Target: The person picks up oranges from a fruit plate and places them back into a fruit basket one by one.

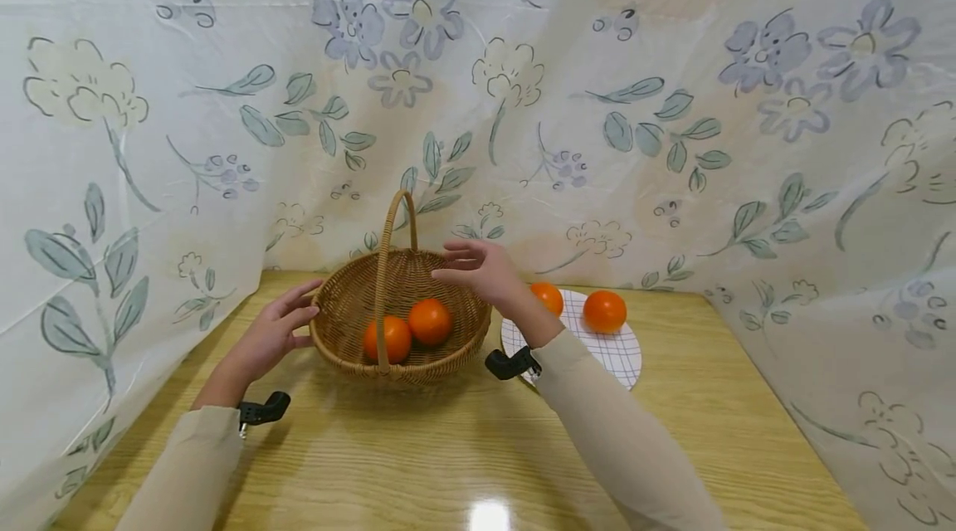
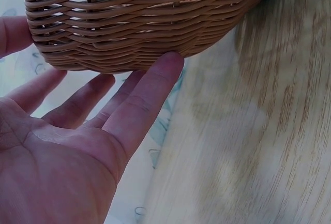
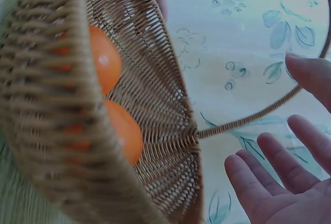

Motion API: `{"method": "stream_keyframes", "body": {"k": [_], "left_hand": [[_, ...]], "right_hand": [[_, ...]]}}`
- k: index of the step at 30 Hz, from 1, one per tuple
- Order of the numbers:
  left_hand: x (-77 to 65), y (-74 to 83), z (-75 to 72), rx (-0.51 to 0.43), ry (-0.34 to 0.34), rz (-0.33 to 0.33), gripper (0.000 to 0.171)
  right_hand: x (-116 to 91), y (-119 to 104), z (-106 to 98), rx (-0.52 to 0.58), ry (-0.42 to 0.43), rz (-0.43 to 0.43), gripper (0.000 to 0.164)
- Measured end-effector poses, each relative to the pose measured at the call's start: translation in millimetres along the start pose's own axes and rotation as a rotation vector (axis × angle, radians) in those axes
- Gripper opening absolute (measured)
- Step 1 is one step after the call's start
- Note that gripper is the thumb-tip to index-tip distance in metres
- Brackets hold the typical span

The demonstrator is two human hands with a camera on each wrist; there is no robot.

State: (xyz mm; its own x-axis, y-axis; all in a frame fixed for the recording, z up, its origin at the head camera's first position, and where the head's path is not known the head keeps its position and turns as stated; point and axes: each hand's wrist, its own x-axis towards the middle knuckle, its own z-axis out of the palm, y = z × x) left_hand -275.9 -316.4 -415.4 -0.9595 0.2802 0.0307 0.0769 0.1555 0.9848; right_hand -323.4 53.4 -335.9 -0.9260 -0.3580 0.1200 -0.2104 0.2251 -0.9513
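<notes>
A brown wicker basket [image 1: 407, 374] with a tall arched handle [image 1: 383, 282] stands on the table, tilted somewhat toward me. Inside it lie two round orange fruits, one on the left [image 1: 392, 340] and one on the right [image 1: 430, 321]. Extended fingers of my left hand [image 1: 269, 338] touch the basket's left side; the left wrist view shows fingertips against the weave. My right hand [image 1: 485, 272] hovers over the basket's right rim, holding nothing. Its fingers are loosely spread and apart from the basket in the right wrist view.
Right of the basket lies a round white checked mat or plate [image 1: 616, 354] bearing two more orange fruits, one [image 1: 605, 312] in full view and another [image 1: 548, 299] partly behind my right wrist. A floral curtain [image 1: 523, 141] encloses the wooden table [image 1: 418, 448] at the back and sides.
</notes>
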Motion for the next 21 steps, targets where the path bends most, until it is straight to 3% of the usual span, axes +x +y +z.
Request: {"method": "stream_keyframes", "body": {"k": [8,21], "left_hand": [[-0.3,0.4,0.8,0.008,0.008,-0.007,0.063],[3.4,-0.5,3.2,0.009,0.018,-0.006,0.063]], "right_hand": [[-21.6,8.2,-27.5,0.082,0.048,-0.002,0.054],[-43.0,43.5,-83.1,0.01,0.112,0.011,0.06]]}}
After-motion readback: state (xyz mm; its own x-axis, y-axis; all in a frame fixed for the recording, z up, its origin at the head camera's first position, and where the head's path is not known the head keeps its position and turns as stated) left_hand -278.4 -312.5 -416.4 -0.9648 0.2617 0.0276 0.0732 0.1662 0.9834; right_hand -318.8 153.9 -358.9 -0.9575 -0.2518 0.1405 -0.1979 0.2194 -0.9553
